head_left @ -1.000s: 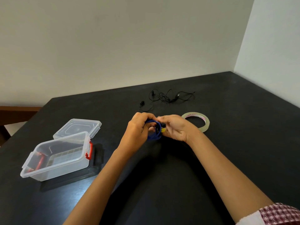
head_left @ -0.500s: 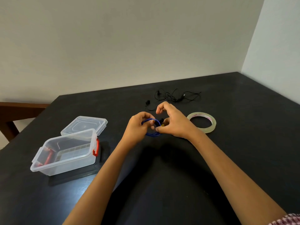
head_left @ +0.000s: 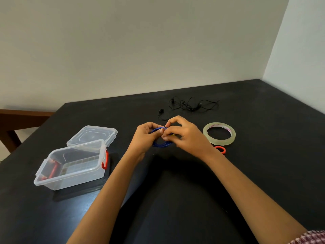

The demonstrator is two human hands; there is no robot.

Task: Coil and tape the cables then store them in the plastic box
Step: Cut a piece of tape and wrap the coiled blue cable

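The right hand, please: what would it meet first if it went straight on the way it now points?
The right hand points toward the left hand, so it would first meet the blue cable that both hands hold, then probably the left hand itself, though depth is hard to judge.

At the desk's centre I see the coiled cable between left grip and right grip. From there, the plastic box lies at eight o'clock, its lid just behind it; the tape roll at three, the loose cable at one.
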